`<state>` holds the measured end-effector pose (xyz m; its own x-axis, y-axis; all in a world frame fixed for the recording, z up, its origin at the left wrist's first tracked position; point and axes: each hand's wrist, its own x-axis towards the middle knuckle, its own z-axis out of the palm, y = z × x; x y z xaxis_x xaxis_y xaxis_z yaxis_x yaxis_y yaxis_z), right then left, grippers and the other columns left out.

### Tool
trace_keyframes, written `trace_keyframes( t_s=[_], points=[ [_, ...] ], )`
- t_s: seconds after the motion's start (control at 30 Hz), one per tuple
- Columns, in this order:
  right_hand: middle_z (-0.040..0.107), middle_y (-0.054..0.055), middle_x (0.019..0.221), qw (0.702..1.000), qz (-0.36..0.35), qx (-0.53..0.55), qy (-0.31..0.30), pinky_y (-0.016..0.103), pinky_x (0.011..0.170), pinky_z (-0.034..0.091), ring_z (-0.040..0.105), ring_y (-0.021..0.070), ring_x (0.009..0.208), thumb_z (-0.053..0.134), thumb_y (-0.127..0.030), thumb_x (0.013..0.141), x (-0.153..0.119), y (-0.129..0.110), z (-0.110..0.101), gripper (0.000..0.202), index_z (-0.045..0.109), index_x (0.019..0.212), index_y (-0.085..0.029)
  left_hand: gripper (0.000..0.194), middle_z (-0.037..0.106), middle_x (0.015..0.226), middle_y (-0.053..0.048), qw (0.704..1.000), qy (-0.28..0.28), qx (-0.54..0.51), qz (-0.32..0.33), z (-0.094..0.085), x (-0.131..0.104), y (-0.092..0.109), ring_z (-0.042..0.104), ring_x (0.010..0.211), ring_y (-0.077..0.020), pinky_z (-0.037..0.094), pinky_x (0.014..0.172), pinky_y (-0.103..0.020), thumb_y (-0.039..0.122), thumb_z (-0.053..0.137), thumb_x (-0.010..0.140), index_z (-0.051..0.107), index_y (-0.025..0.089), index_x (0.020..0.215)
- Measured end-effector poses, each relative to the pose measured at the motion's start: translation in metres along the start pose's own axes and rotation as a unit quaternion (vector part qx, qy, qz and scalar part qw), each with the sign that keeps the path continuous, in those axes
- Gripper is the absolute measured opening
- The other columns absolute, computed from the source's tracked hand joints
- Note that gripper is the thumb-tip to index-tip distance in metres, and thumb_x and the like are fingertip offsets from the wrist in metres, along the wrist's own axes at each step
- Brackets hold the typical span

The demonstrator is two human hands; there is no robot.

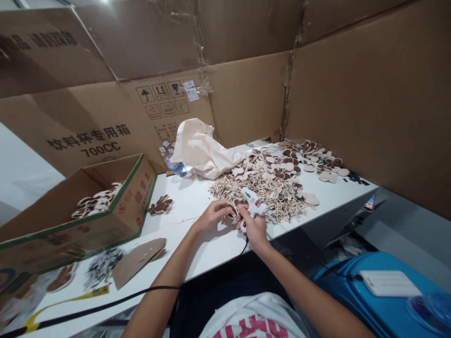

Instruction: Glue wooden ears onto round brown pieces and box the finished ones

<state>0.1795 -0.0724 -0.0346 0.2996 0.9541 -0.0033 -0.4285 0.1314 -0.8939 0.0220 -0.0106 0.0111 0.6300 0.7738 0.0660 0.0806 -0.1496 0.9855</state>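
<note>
My right hand [255, 229] is closed around a white hot glue gun [249, 196], with a cord hanging below it over the table edge. Close beside it, my left hand [213, 215] pinches a small brown and cream felt piece [232, 212]; its far side is partly hidden by the fingers. Just behind both hands spreads a heap of thin cream cords [282, 199]. Beyond that lies a pile of brown and cream felt cutouts [271, 164], shaped with rounded lobes.
An open carton [146, 197] at left holds more cutouts; a small stack of brown cutouts [161, 205] lies beside it. A cream cloth bag [200, 150] and a plastic bottle [176, 166] stand behind. Cardboard walls [246, 98] enclose the table. A blue stool [380, 267] is at right.
</note>
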Motion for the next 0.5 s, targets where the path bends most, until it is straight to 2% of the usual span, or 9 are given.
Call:
trace_keyframes(
  t_s=[0.1,0.23,0.37,0.5],
  points=[
    [0.063,-0.004,0.060,1.000,0.001,0.004,0.009,0.023,0.036,0.045,0.056,0.0130,0.039,0.084,-0.061,0.083,0.000,-0.002,0.001,0.044,0.067,0.089,-0.021,0.031,0.070,0.091,-0.005,0.995,0.089,-0.028,0.030,-0.001,0.001,0.001,0.059,0.074,-0.0147,0.044,0.066,-0.026,0.044,0.076,0.090,0.076,0.020,0.110],
    [0.063,-0.004,0.059,1.000,-0.001,0.011,0.011,0.022,0.036,0.044,0.054,0.0123,0.039,0.084,-0.060,0.083,0.001,-0.001,0.001,0.044,0.066,0.089,-0.021,0.025,0.069,0.082,-0.004,0.979,0.193,-0.030,0.055,-0.009,0.005,-0.002,0.052,0.068,-0.0124,0.043,0.065,-0.026,0.041,0.080,0.088,0.082,0.018,0.096],
    [0.063,-0.004,0.059,1.000,0.001,0.014,0.010,0.022,0.035,0.043,0.054,0.0118,0.040,0.083,-0.059,0.083,0.000,-0.001,0.002,0.043,0.066,0.088,-0.020,0.030,0.075,0.083,-0.007,0.966,0.249,-0.036,0.054,-0.018,0.010,-0.010,0.055,0.069,-0.0146,0.042,0.062,-0.028,0.045,0.088,0.080,0.087,0.018,0.092],
    [0.062,-0.004,0.059,1.000,-0.003,0.017,0.009,0.021,0.036,0.042,0.053,0.0115,0.039,0.083,-0.059,0.083,0.000,-0.002,0.002,0.042,0.066,0.087,-0.020,0.029,0.079,0.088,-0.009,0.959,0.276,-0.025,0.049,-0.020,0.012,-0.016,0.057,0.070,-0.0149,0.042,0.063,-0.028,0.043,0.093,0.074,0.088,0.019,0.090]
  ],
)
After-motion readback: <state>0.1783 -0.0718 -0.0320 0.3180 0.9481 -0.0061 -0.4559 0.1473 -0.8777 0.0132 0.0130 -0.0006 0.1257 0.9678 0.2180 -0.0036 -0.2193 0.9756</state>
